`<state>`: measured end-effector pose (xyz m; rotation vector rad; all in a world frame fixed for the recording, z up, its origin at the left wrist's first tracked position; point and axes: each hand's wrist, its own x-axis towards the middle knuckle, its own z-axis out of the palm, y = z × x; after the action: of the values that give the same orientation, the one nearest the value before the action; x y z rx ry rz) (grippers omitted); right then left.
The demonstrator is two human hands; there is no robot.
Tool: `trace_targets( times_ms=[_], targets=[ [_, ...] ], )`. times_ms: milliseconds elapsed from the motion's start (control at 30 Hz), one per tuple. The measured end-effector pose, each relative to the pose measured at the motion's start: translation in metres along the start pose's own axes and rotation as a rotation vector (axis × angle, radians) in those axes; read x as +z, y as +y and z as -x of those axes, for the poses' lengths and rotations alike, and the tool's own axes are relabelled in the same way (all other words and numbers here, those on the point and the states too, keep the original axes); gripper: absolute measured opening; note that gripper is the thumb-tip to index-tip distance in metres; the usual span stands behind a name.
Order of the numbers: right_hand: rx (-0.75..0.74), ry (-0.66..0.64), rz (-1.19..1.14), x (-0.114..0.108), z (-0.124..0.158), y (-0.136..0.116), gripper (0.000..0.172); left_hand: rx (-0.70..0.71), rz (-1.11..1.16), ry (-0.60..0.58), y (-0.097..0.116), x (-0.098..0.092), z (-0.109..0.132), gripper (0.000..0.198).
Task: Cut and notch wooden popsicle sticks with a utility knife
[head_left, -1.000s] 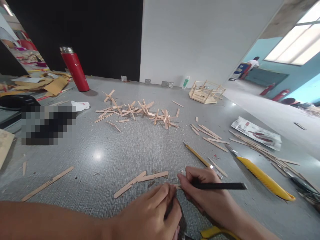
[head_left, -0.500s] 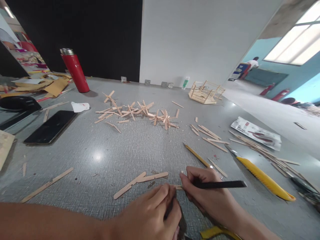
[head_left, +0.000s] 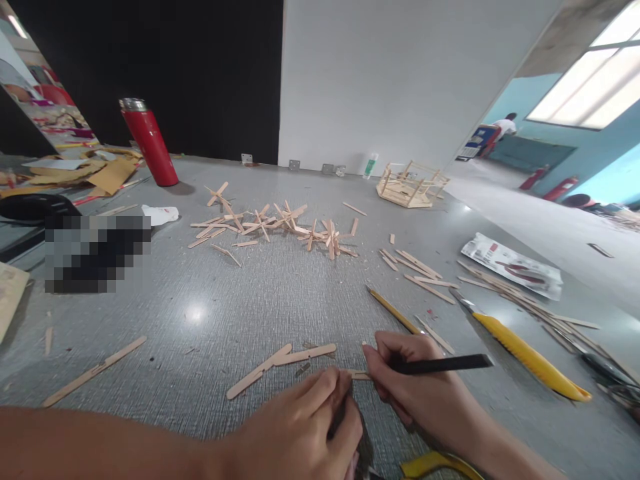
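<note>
My left hand (head_left: 305, 420) is closed at the bottom middle, its fingers pinching one end of a small wooden craft stick (head_left: 359, 375) against the tabletop. In a pen grip, my right hand (head_left: 417, 380) holds a slim black tool (head_left: 445, 363); its tip is hidden by my fingers, close to the stick. Two notched craft sticks (head_left: 260, 372) lie just ahead of my left hand, and another notched stick (head_left: 95, 371) is farther left. Below my right hand shows a curved yellow handle (head_left: 440, 461), mostly cut off by the frame.
Stick pieces (head_left: 287, 220) are heaped mid-table. A stick frame model (head_left: 413, 187) stands at the back right. On the right lie a yellow cutter (head_left: 530, 357), a brown pencil-like tool (head_left: 393, 310), loose sticks (head_left: 530, 300) and a white packet (head_left: 513, 265). A red flask (head_left: 150, 145) stands back left.
My right hand has shifted very slightly to the right, baring a little more of the stick. My left hand stays in place.
</note>
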<state>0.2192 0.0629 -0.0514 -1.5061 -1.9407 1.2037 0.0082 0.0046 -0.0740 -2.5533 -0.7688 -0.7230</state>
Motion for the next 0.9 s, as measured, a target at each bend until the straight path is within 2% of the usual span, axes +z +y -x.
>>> trace_targets(
  times_ms=[900],
  targets=[
    [-0.004, -0.017, -0.048, -0.0015, -0.0027, -0.0017, 0.044, -0.002, 0.021, 0.007, -0.0011, -0.0022, 0.0001, 0.036]
  ],
)
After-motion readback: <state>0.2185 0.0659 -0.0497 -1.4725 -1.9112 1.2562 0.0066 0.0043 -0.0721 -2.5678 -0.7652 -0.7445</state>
